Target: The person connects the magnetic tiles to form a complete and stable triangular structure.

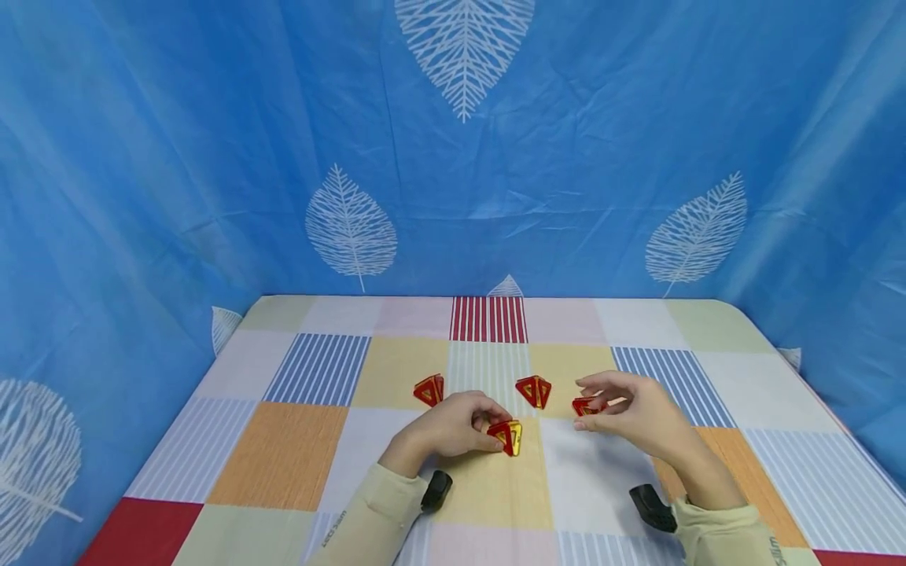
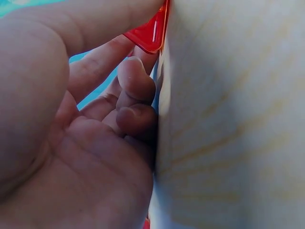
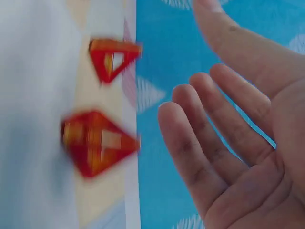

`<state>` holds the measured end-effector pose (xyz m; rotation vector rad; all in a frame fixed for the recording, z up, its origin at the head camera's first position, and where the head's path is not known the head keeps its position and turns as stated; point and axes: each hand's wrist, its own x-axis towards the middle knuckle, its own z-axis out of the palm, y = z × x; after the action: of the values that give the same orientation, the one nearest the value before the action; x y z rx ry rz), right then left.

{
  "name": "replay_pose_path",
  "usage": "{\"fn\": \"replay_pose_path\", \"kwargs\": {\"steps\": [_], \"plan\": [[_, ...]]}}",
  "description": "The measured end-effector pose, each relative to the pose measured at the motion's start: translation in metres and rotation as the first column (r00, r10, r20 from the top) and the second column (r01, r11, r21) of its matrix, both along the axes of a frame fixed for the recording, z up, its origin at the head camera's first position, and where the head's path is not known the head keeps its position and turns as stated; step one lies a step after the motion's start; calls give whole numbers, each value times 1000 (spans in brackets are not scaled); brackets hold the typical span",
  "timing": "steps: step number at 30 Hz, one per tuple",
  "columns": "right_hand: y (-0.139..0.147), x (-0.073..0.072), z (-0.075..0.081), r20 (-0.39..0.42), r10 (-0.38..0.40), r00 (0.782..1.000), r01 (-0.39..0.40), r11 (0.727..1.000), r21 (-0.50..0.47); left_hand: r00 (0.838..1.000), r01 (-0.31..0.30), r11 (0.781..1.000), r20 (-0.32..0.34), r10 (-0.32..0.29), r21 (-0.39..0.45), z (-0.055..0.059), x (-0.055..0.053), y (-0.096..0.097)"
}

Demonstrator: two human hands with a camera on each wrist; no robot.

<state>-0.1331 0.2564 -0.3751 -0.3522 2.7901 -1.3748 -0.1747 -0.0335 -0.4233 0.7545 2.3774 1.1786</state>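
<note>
My left hand (image 1: 453, 424) is low over the table, pinching a red-and-yellow triangular tile piece (image 1: 506, 437) between thumb and index finger. In the left wrist view, a red translucent corner of the tile piece (image 2: 151, 34) shows by the thumb, while the other fingers curl near the cloth. My right hand (image 1: 633, 405) hovers beside another red tile piece (image 1: 586, 406), partly hidden by its fingers. Those fingers look spread and relaxed in the right wrist view, where the hand (image 3: 228, 143) is apart from two tile pieces, the nearer one (image 3: 97, 145) blurred.
Two more red triangular pieces stand farther back, one on the left (image 1: 429, 389) and one near the middle (image 1: 534, 391). A patchwork-patterned cloth (image 1: 276, 448) covers the table. Blue curtains (image 1: 580, 141) with white leaf prints hang behind it and at both sides.
</note>
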Motion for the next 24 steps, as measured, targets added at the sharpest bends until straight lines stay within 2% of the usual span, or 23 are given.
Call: {"fn": "replay_pose_path", "kwargs": {"steps": [5,9,13,19,24], "plan": [[40,18,-2,20,-107,994,105,991,82,1000,11,1000,-7,-11,5,-4,-1,-1],[71,32,-9,57,-183,981,170,969,178,1000,14,1000,-19,-14,1,-4,-1,-1],[96,39,-19,98,-236,967,209,950,230,1000,24,1000,-18,-24,12,-3,-1,-1],[119,41,-34,252,-359,898,286,915,285,1000,13,1000,-8,-13,3,-4,-1,-2],[130,45,-48,308,-419,854,341,898,279,1000,17,1000,-6,-17,13,-4,0,-3]]}}
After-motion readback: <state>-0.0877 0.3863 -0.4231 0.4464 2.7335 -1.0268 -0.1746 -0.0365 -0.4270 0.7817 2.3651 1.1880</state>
